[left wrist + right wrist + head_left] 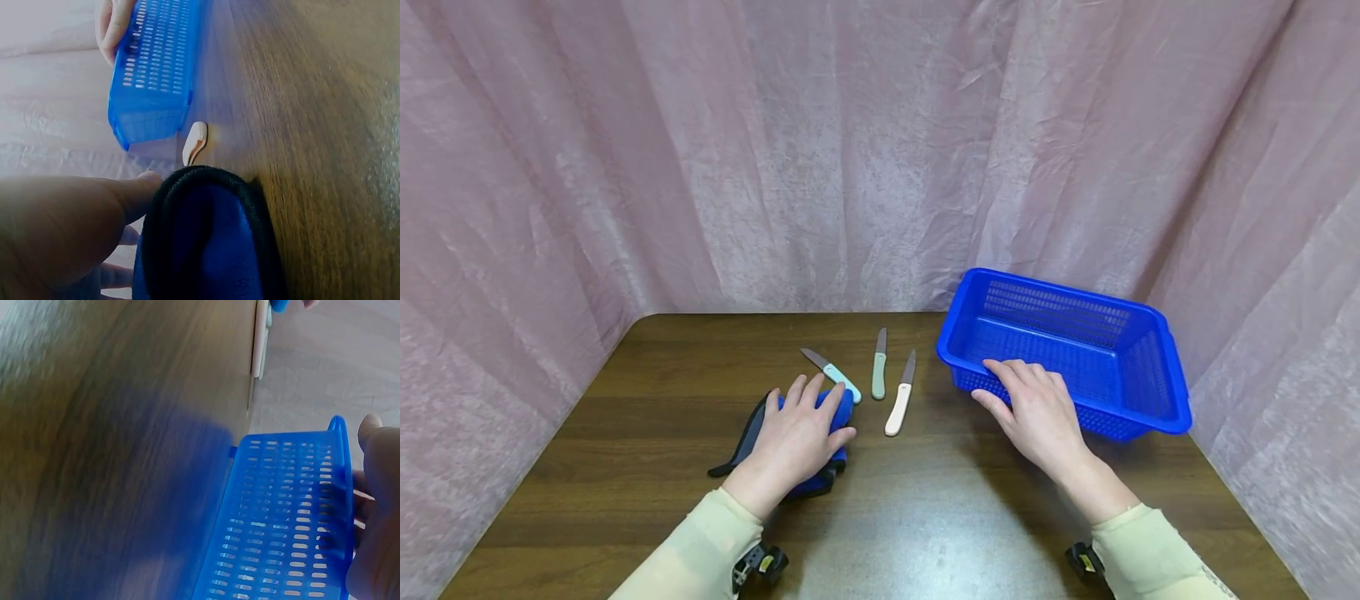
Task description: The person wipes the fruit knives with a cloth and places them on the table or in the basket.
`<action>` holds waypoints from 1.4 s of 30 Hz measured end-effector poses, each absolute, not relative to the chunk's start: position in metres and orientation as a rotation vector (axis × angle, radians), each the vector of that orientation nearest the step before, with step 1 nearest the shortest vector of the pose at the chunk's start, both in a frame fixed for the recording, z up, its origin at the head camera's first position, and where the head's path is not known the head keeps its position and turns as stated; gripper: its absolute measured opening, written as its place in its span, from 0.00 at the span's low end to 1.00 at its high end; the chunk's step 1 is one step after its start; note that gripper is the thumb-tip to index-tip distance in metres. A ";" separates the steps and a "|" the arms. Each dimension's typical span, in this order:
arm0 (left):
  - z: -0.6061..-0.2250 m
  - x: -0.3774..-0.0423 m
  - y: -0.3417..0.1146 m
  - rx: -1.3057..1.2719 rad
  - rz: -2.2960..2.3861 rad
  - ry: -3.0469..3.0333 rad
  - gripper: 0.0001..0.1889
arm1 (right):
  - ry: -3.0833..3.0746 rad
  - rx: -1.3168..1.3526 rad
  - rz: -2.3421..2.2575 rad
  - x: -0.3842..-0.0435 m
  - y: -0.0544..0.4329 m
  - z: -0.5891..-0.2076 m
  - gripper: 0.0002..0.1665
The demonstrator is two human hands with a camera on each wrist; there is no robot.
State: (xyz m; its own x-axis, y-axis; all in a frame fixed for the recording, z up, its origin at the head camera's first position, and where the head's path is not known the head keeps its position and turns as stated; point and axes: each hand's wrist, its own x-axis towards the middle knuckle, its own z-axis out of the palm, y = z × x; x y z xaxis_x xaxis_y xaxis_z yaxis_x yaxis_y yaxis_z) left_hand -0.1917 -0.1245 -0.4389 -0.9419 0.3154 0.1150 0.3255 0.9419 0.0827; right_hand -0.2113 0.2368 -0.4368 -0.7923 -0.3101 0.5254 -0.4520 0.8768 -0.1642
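Touching blue fabric [843, 412]: left hand [797, 433], fingers spread.
Blue basket [1122, 407]: right hand [1041, 412] over rim, fingers loose.
Between: three knives [878, 377].

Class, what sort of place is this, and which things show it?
Probably a staged filming corner: pink curtains hang along three sides of a wood-grain table, and a small black device, perhaps a camera, sits by each sleeve.

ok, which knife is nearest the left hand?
The light-blue-handled knife, beside the left hand; the green-handled knife and cream-handled knife lie farther right.
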 end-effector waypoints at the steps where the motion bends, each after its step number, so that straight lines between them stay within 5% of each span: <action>1: -0.439 -0.192 -0.125 -0.494 -0.157 -3.000 0.38 | -2.547 0.556 0.392 -0.212 0.238 -0.437 0.30; 42: -0.447 -0.198 -0.128 -0.520 -0.070 -3.091 0.38 | -2.555 0.637 0.521 -0.246 0.273 -0.432 0.10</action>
State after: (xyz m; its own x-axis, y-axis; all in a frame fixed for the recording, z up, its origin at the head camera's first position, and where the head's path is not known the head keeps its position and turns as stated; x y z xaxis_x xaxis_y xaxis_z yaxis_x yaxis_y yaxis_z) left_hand -0.1984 -0.1279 -0.4467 -0.9449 0.3269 0.0140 0.3272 0.9440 0.0430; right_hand -0.2455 0.2734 -0.4320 -0.7904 -0.3425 0.5079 -0.5140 0.8219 -0.2456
